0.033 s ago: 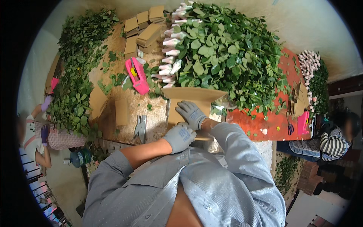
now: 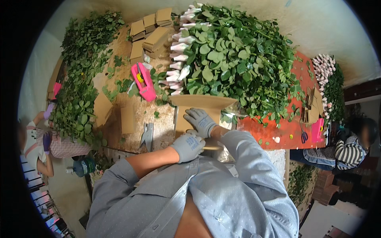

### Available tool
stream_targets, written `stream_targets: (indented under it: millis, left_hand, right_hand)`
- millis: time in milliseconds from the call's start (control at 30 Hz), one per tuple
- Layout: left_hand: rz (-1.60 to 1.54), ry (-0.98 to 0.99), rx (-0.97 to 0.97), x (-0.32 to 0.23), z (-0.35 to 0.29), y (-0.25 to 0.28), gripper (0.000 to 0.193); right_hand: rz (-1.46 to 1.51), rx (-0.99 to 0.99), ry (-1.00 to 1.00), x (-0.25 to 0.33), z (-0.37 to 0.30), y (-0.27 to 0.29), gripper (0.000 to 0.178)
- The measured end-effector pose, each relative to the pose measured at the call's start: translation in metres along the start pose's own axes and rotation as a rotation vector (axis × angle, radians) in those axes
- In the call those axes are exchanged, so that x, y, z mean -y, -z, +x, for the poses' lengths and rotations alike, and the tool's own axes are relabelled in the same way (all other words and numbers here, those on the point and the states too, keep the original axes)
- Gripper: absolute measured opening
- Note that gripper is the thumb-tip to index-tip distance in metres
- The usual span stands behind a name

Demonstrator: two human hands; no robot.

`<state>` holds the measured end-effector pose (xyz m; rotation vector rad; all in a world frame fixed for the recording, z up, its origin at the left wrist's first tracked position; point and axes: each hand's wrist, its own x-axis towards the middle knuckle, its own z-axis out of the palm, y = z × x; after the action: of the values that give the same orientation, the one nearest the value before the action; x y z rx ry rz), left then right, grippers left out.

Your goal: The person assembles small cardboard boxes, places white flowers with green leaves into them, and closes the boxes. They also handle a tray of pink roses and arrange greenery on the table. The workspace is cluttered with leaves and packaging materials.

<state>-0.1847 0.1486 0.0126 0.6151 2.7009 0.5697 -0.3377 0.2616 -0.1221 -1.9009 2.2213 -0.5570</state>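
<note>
A brown cardboard sheet point(image 2: 181, 123) lies in front of me at the table's near edge, its far flap point(image 2: 204, 100) bent upward. My right hand point(image 2: 201, 122), in a grey glove, rests flat on it with the fingers stretched to the left. Closer to my body, my left hand point(image 2: 187, 147), gloved alike, curls its fingers at the sheet's near edge; their tips are partly hidden. Beyond the flap lies a large heap of leafy green rose stems point(image 2: 238, 59), with white-wrapped heads point(image 2: 178, 57) along its left side.
Left of the sheet are a pink tape dispenser point(image 2: 143, 82), a grey metal stapler-like tool point(image 2: 147, 137) and loose cardboard pieces point(image 2: 127, 119). Folded cardboard point(image 2: 155, 39) is stacked behind. Scissors point(image 2: 304, 136) lie on the red surface point(image 2: 254, 133). Other people are at far left point(image 2: 37, 139) and right point(image 2: 353, 148).
Both hands keep nearly the same place on the cardboard. The whole view has shifted very slightly.
</note>
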Motion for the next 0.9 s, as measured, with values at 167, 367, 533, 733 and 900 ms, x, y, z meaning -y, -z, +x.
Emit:
stream_targets:
  millis: [167,367,533,733,900]
  left_hand:
    - [-0.276,-0.051,-0.038,0.016,0.019,0.034,0.047]
    - [0.184,0.025,-0.435,0.027,0.082,0.074,0.072]
    - [0.105,0.200,-0.237,0.064,0.130,0.045,0.028]
    - [-0.052,0.157,-0.218,0.073,0.126,0.059,0.030]
    - [-0.136,0.079,-0.722,0.074,0.062,0.080,0.043]
  right_hand:
    - [-0.066,0.009,-0.034,-0.009,0.005,-0.017,0.068]
    - [0.164,0.273,-0.324,0.009,0.013,0.010,0.056]
    - [0.300,-0.070,-0.208,-0.004,-0.004,-0.028,0.052]
    - [0.205,-0.171,-0.126,-0.006,0.001,-0.027,0.047]
    - [0.069,-0.048,-0.118,-0.001,0.003,-0.004,0.057]
